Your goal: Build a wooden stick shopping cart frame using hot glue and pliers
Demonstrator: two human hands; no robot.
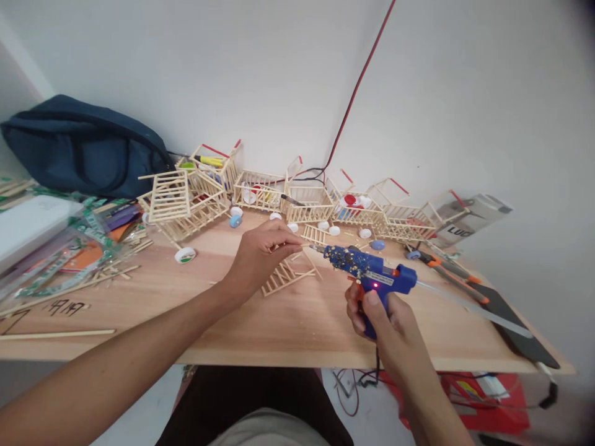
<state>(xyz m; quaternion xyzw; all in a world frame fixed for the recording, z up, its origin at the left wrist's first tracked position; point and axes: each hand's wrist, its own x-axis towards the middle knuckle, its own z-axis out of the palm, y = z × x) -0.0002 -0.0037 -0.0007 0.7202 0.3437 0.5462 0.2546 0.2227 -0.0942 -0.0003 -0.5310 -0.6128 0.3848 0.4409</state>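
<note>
My right hand [388, 319] is wrapped round the handle of a blue hot glue gun [393, 282], its red light lit and its barrel crusted with flecks. From its rear a long clear glue stick [474, 308] sticks out. The nozzle points left, right beside the fingertips of my left hand [260, 254]. Those fingertips pinch a thin wooden stick [304, 246], whose end meets or nearly meets the nozzle; most of it is hidden by the hand. Below, a small slatted stick panel [279, 282] lies on the table, partly covered by my left hand.
Several stick-built carts [309, 204] with red handles line the wall, bottle caps [365, 233] near them. A dark blue bag [88, 145], a white box [35, 226] and loose sticks [58, 334] are at left. Orange-handled pliers [458, 272] and a black slab [520, 334] lie at right.
</note>
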